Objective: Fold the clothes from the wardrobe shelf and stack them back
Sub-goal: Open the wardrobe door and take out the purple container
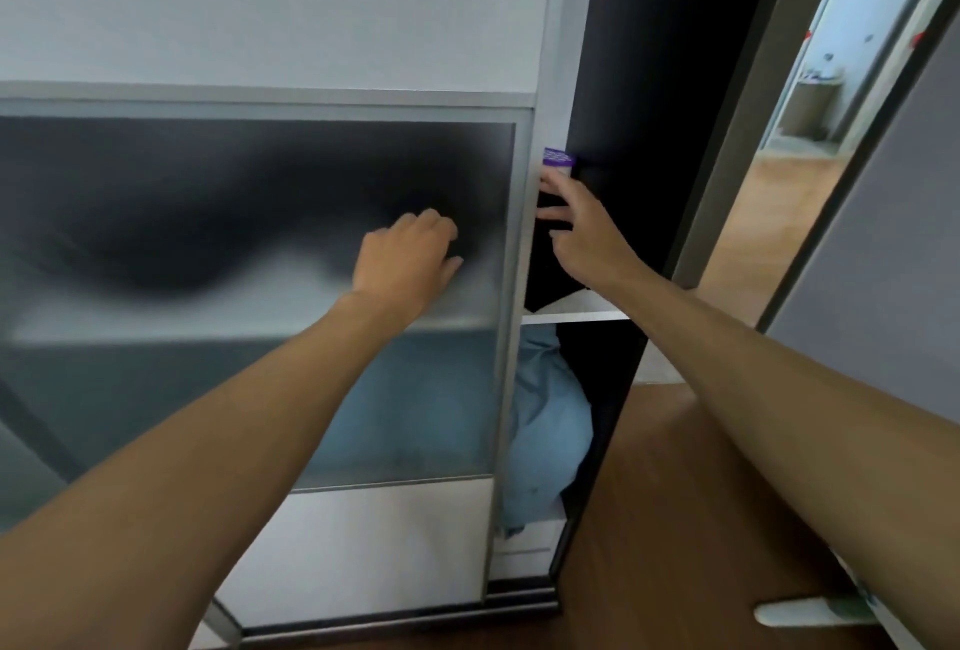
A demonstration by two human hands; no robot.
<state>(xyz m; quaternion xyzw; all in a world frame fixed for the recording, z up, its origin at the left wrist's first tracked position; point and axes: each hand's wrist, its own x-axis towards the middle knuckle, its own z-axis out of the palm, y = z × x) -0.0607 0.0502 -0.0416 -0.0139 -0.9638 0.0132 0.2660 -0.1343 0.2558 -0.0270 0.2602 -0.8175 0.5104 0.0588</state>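
1. So the person is standing right up at the wardrobe, both bare arms stretched out toward the sliding door [260,285], the one with the frosted panel.
2. Left hand [405,259] is pressed against the frosted panel near its right side, fingers curled in loosely, not holding anything.
3. Right hand [582,228] is at the door's right edge, fingers spread and reaching into the dark gap, tips touching the frame. Nothing is gripped that I can see.
4. The clothes: a dark pile [182,233] shows blurry through the frosted panel, sitting on the white shelf [576,309].
5. Below that shelf is a light blue garment [545,420], crumpled, partly poking out in the open gap, the rest behind the glass.
6. There's a small purple sticker [558,156] on the frame just above the right hand.
7. Brown wooden floor [675,493] on the right, and an open doorway [810,129] far right.
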